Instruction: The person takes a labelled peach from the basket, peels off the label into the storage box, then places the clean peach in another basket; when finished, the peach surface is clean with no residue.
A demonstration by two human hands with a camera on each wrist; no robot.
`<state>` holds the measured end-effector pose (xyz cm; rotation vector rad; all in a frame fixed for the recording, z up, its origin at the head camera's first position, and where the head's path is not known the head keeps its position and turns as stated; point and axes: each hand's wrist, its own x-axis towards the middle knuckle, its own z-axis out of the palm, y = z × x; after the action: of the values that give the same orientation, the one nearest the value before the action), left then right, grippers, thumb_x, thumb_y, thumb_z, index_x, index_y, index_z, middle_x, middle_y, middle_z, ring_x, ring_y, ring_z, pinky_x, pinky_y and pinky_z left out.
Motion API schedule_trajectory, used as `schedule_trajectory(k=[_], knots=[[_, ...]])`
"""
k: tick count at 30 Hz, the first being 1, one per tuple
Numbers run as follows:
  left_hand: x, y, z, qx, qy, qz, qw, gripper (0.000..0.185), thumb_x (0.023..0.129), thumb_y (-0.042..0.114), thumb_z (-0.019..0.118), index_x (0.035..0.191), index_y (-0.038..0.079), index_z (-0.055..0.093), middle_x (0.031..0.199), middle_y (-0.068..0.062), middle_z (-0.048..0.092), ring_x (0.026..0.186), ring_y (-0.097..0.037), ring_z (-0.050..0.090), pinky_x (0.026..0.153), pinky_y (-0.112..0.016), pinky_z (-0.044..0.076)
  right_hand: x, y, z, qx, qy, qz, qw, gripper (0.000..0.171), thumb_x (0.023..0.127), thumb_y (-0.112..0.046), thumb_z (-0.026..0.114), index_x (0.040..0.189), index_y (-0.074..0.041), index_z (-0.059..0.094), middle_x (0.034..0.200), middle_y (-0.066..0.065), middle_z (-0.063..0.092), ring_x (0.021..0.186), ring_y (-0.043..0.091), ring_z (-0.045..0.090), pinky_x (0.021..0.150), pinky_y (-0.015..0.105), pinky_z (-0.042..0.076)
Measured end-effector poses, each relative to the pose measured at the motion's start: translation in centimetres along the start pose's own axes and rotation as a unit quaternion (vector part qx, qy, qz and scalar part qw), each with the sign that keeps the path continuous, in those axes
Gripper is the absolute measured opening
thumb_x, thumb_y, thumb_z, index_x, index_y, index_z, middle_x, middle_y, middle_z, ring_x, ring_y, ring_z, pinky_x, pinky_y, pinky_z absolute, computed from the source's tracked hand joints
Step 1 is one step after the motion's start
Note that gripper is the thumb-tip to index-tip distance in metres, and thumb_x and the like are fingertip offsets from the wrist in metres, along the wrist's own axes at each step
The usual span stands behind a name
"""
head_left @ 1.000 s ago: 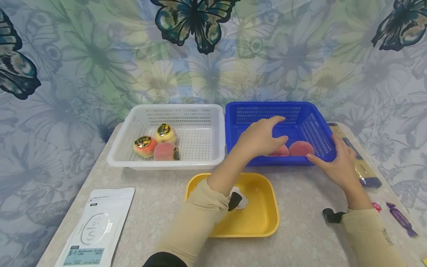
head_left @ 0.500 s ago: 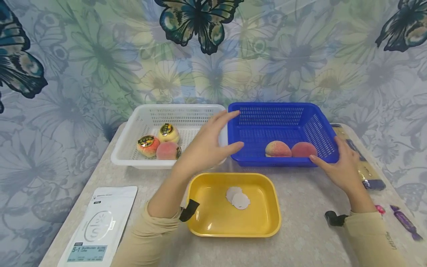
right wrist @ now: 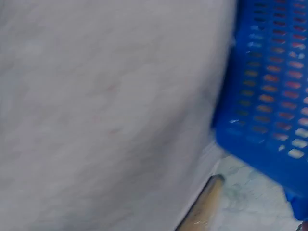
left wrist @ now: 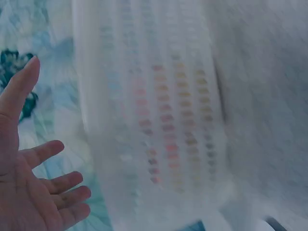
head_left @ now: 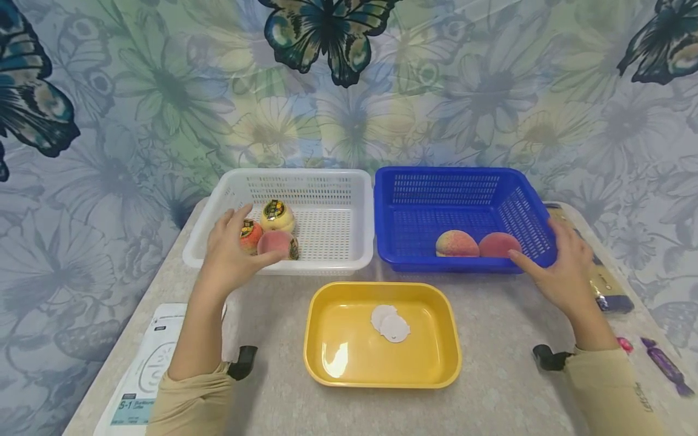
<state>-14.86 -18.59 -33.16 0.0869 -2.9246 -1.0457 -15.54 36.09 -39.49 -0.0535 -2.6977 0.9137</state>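
The fingers [head_left: 240, 216] of the left hand [head_left: 231, 254] are spread open and hold nothing; they hang over the near left corner of the white basket [head_left: 332, 181], close to three peaches [head_left: 274, 243] with stickers. The right hand [head_left: 561, 272] lies flat and open on the blue basket [head_left: 436, 178]. Two peaches [head_left: 457, 243] without stickers are in there, so it looks like two are done and three are left. Only the head view shows the yellow tray [head_left: 349, 363] on the worktop [head_left: 491, 375]; the left wrist view shows the open palm [left wrist: 29, 192], all blurry
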Motion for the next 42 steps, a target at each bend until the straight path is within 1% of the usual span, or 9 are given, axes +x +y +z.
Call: schedule_trajectory(k=[6,10,12,13,17,20,30,36,42], knots=[[0.0,-3.6,-0.3,0.035,0.017,-0.048,0.9981,0.119,0.073,0.059,0.081,0.16,0.015,0.013,0.164,-0.026,0.001,0.148,-0.054,0.005,0.108,-0.077,0.022,0.7,-3.3,0.2,0.047,0.018,-0.066,0.997,0.084,0.088,-0.033,0.074,0.155,-0.009,0.03,0.158,0.025,0.027,0.146,0.047,0.013,0.112,0.072,0.006],[-0.1,-4.8,-0.1,0.049,0.021,-0.06,0.9968,0.124,0.072,0.065,0.078,0.16,0.009,0.011,0.162,-0.032,0.001,0.147,-0.057,0.0,0.113,-0.075,0.006,1.2,-6.4,0.6,0.078,-0.009,-0.102,0.992,0.078,0.088,-0.027,0.075,0.152,-0.01,0.035,0.156,0.021,0.031,0.146,0.044,0.015,0.114,0.071,0.008],[-0.1,-5.2,0.0,0.051,0.022,-0.068,0.9961,0.127,0.071,0.067,0.077,0.159,0.006,0.01,0.161,-0.033,-0.001,0.148,-0.055,-0.004,0.114,-0.074,-0.002,1.4,-8.3,1.0,0.079,-0.032,-0.109,0.99,0.077,0.088,-0.028,0.075,0.153,-0.014,0.035,0.157,0.016,0.031,0.145,0.04,0.018,0.116,0.058,0.025],[-0.1,-5.4,0.0,0.052,0.022,-0.071,0.9959,0.128,0.071,0.068,0.077,0.159,0.004,0.009,0.161,-0.034,-0.002,0.149,-0.054,-0.006,0.115,-0.073,-0.005,1.4,-9.2,1.3,0.075,-0.044,-0.111,0.99,0.077,0.089,-0.03,0.074,0.153,-0.016,0.035,0.158,0.014,0.03,0.145,0.038,0.019,0.11,0.054,0.035],[-0.1,-6.0,0.3,0.049,0.029,-0.081,0.9951,0.133,0.071,0.067,0.077,0.158,-0.001,0.004,0.162,-0.033,-0.008,0.15,-0.05,-0.014,0.116,-0.071,-0.006,1.7,-13.0,2.5,0.088,-0.104,-0.124,0.983,0.075,0.091,-0.035,0.072,0.154,-0.023,0.034,0.16,0.007,0.026,0.144,0.032,0.02,0.106,0.048,0.044],[-0.4,-6.4,0.4,0.04,0.043,-0.086,0.9946,0.136,0.07,0.065,0.079,0.157,-0.002,-0.001,0.163,-0.03,-0.009,0.15,-0.047,-0.017,0.117,-0.071,-0.003,2.0,-15.4,3.9,0.107,-0.137,-0.149,0.974,0.073,0.091,-0.036,0.072,0.153,-0.024,0.035,0.159,0.006,0.027,0.146,0.032,0.019,0.115,0.063,0.028],[-1.1,-7.3,0.4,0.016,0.065,-0.091,0.9935,0.142,0.069,0.058,0.084,0.155,-0.004,-0.01,0.163,-0.024,-0.018,0.15,-0.044,-0.019,0.117,-0.07,0.005,2.6,-22.0,9.7,0.105,-0.196,-0.247,0.943,0.068,0.092,-0.037,0.07,0.15,-0.017,0.04,0.152,0.006,0.04,0.145,0.027,0.031,0.118,0.056,0.028],[-1.5,-7.6,0.5,0.003,0.061,-0.085,0.9945,0.142,0.069,0.059,0.084,0.155,-0.004,-0.011,0.164,-0.022,-0.019,0.15,-0.042,-0.022,0.117,-0.071,0.005,2.5,-25.0,13.5,0.139,-0.259,-0.252,0.922,0.068,0.093,-0.035,0.068,0.151,-0.015,0.038,0.153,0.004,0.039,0.138,0.023,0.039,0.115,0.048,0.036],[-1.8,-7.6,0.4,0.003,0.058,-0.086,0.9946,0.141,0.07,0.057,0.083,0.155,-0.005,-0.012,0.163,-0.022,-0.02,0.149,-0.043,-0.023,0.117,-0.071,0.005,2.5,-27.6,17.3,0.132,-0.302,-0.239,0.913,0.066,0.095,-0.035,0.066,0.151,-0.016,0.037,0.15,0.003,0.042,0.131,0.022,0.045,0.111,0.041,0.042]])
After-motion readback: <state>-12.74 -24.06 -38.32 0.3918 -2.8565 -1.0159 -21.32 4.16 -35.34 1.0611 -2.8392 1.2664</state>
